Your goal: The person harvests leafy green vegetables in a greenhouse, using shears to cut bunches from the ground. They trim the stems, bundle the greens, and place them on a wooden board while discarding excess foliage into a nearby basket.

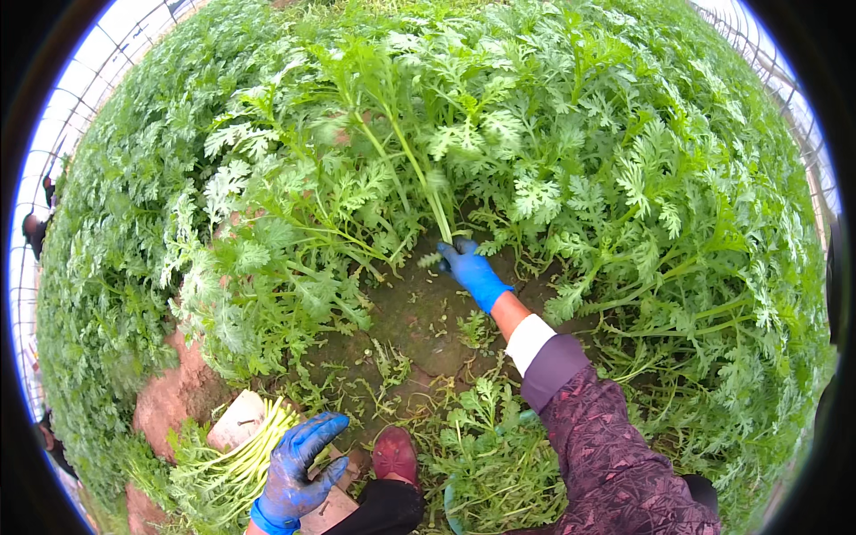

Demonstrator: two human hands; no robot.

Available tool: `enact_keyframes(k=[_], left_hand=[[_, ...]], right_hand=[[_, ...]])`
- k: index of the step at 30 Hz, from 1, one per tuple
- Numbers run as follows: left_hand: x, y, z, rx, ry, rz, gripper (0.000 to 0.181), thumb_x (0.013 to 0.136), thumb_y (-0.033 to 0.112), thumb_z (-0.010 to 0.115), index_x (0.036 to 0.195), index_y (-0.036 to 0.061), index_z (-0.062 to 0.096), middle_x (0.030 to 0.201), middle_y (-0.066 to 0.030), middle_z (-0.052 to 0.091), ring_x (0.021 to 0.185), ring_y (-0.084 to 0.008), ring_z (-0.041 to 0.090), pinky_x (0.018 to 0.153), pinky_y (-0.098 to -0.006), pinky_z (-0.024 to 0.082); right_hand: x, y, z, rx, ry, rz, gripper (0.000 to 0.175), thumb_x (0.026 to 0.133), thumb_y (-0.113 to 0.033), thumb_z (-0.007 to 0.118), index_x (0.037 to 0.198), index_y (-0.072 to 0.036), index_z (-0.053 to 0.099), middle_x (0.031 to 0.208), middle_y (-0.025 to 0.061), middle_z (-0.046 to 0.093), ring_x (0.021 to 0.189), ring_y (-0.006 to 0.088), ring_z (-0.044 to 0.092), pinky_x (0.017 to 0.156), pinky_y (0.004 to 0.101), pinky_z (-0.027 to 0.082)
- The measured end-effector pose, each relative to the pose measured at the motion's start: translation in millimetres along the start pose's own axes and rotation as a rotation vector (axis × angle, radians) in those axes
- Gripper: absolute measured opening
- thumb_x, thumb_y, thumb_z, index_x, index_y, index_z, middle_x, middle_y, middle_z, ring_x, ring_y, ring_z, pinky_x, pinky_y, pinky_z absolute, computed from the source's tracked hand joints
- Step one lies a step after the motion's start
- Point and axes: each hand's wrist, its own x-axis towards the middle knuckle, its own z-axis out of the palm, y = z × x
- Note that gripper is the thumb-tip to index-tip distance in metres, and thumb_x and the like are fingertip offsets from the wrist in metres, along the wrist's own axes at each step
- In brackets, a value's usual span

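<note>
My right hand (468, 267), in a blue glove, is closed around the base of a leafy green stalk (428, 180) low over the soil. The stalk leans up and away into the standing plants, its top a little blurred. My left hand (297, 468), in a soiled blue glove, is raised at the lower left with its fingers apart and nothing in it. Beside and partly behind it lies a bundle of cut green stems (257, 445) across a pale board (237, 421), the leafy ends towards the lower left.
Dense leafy plants (635, 134) stand ahead and on both sides. Trimmed leaves fill a green-rimmed container (451, 505) near my feet. My red shoe (396, 455) rests on littered soil (428, 321). Reddish earth (177, 388) lies left. At the far left edge, other people (35, 231) are partly visible.
</note>
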Motion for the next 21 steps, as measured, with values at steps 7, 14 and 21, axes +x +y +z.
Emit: enact_keyframes(k=[7, 14, 21], left_hand=[[2.9, 1.0, 3.3, -0.003, -0.035, 0.006, 0.053, 0.074, 0.014, 0.073, 0.125, 0.008, 0.059, 0.122, -0.0155, 0.061, 0.114, -0.0337, 0.056, 0.098, -0.0404, 0.044], [2.4, -3.3, 5.4, -0.001, -0.071, -0.018, 0.052, 0.076, 0.016, 0.073, 0.126, 0.008, 0.059, 0.122, -0.015, 0.061, 0.114, -0.0331, 0.057, 0.097, -0.0401, 0.044], [3.0, -0.3, 8.2, -0.008, -0.062, 0.023, 0.052, 0.077, 0.016, 0.074, 0.125, 0.0075, 0.058, 0.12, -0.0157, 0.061, 0.111, -0.0334, 0.058, 0.095, -0.0401, 0.046]], right_hand=[[37.7, -10.7, 60.6, -0.104, 0.097, -0.206, 0.036, 0.089, -0.016, 0.059, 0.12, 0.001, 0.058, 0.099, 0.0188, 0.068, 0.077, 0.0263, 0.068, 0.07, 0.0354, 0.052], [52.5, -2.0, 66.9, -0.583, 0.287, -0.346, 0.022, 0.085, -0.021, 0.058, 0.097, -0.004, 0.066, 0.09, 0.023, 0.065, 0.084, 0.0428, 0.062, 0.075, 0.0482, 0.051], [38.9, -19.3, 55.2, 0.016, 0.102, -0.343, 0.032, 0.083, -0.01, 0.064, 0.112, 0.003, 0.06, 0.092, 0.0171, 0.068, 0.066, 0.0271, 0.062, 0.066, 0.0378, 0.052]])
